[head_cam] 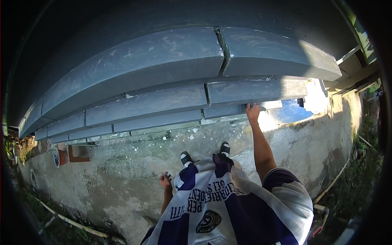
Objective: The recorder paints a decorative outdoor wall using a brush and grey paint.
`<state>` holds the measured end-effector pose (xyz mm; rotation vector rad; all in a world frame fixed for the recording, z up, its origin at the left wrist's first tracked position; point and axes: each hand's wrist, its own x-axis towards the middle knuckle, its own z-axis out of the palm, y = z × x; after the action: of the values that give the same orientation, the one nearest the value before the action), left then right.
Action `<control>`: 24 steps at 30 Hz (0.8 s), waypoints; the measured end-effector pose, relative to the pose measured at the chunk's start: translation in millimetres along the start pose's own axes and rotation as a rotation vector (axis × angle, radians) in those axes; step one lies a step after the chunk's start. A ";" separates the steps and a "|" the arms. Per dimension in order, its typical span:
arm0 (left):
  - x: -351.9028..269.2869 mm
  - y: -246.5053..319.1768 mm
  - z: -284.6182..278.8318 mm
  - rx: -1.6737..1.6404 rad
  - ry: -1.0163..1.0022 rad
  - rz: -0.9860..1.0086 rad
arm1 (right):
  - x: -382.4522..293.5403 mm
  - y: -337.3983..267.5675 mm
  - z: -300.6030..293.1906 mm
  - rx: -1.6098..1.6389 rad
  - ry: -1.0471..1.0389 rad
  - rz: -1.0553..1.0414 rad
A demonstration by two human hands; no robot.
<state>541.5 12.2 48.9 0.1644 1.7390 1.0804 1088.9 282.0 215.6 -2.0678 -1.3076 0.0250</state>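
In the head view, grey-painted slabs (pixel 144 104) with gaps between them run in stepped rows along a wall in front of me. My right hand (pixel 253 111) is at the lower row, right of centre, with its fingers closed around a small dark thing pressed against the slab face; what it is I cannot tell. My left hand (pixel 165 180) hangs low beside my body, away from the slabs, its fingers partly curled; whether something is in it is unclear.
A blue container (pixel 291 111) and a white item (pixel 316 96) stand at the right end of the slabs. An orange-red bucket (pixel 62 157) and a brown-framed box (pixel 79 153) are far left. Pipes (pixel 76 225) edge the stained concrete floor (pixel 122 183).
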 end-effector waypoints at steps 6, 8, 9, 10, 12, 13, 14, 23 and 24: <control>5.4 -36.8 -8.8 0.001 -0.061 0.117 | -10.4 4.0 -8.8 -0.255 -0.156 -0.073; 12.0 -45.9 -7.8 0.090 -0.105 0.184 | -34.5 -35.3 20.9 -0.295 -0.392 -0.147; 14.5 -42.3 -0.3 0.108 -0.131 0.189 | -49.7 -49.2 37.5 -0.189 -0.294 -0.312; 16.1 -44.0 -2.8 0.141 -0.147 0.176 | -65.1 -88.2 48.3 -0.138 -0.374 -0.294; 18.3 -38.8 5.6 0.187 -0.186 0.171 | -85.8 -139.9 60.4 0.169 -0.374 -0.285; 18.0 -29.5 14.0 0.188 -0.219 0.135 | -89.3 -148.2 64.7 0.321 -0.439 -0.214; 17.3 -20.2 22.7 0.188 -0.251 0.099 | -89.0 -143.0 63.0 0.322 -0.424 -0.200; -11.9 35.0 65.0 0.212 -0.120 0.114 | 8.8 54.9 -33.1 0.262 0.002 0.334; -10.8 30.1 68.7 0.209 -0.123 0.092 | 29.7 97.8 -42.8 0.001 0.188 0.197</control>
<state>591.1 63.6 74.1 0.4359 1.7441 0.9318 1196.4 257.4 204.4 -2.1344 -0.9888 -0.0800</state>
